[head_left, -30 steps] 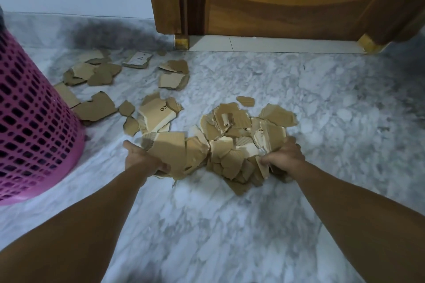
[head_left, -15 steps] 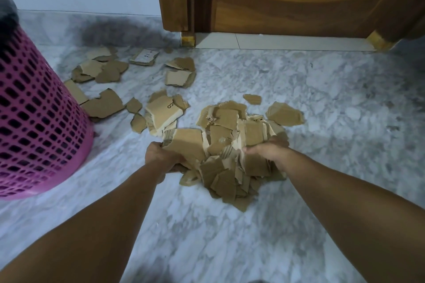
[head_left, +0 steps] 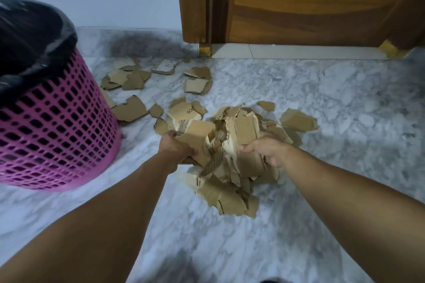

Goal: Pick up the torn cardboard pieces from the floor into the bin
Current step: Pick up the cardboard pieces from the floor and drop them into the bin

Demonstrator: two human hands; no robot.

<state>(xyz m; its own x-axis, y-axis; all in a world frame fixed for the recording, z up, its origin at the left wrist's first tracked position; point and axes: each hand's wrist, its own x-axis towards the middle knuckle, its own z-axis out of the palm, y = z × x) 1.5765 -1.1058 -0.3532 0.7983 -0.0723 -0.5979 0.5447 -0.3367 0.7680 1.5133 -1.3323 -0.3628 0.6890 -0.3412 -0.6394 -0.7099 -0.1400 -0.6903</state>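
Main risk: shedding. The bundle of torn cardboard pieces point(head_left: 232, 154) is only squeezed from two sides, nothing visibly under it, and loose scraps already hang off its lower end toward 6 o'clock. Ease the side pressure or tilt during the carry and the middle probably drops out onto the marble floor point(head_left: 345, 103).

Second risk: the bin point(head_left: 57, 122) sits at 9 o'clock, well apart from the bundle, with a black liner point(head_left: 30, 37) bunched over its rim. The mouth isn't clearly visible from here, so a wide, floppy load could catch the rim or liner and spill down the outside.

Also, one trip won't finish the job. Scattered pieces point(head_left: 128, 76) lie at 11 o'clock near the wall, more point(head_left: 197, 80) toward 12 near the wooden door point(head_left: 310, 7), one point(head_left: 296, 119) at 2 o'clock just beside the bundle, and a large one point(head_left: 131, 109) right next to the bin base.

Pose: both forearms reach forward and converge. Left hand point(head_left: 177, 147) clamps the bundle's 9 o'clock side, fingers curled round a flat sheet, thumb on top. Right hand point(head_left: 266, 147) grips the 3 o'clock side, fingers wrapped into the stack, fingertips hidden. Whether the bundle's lower end touches the floor, can't tell.
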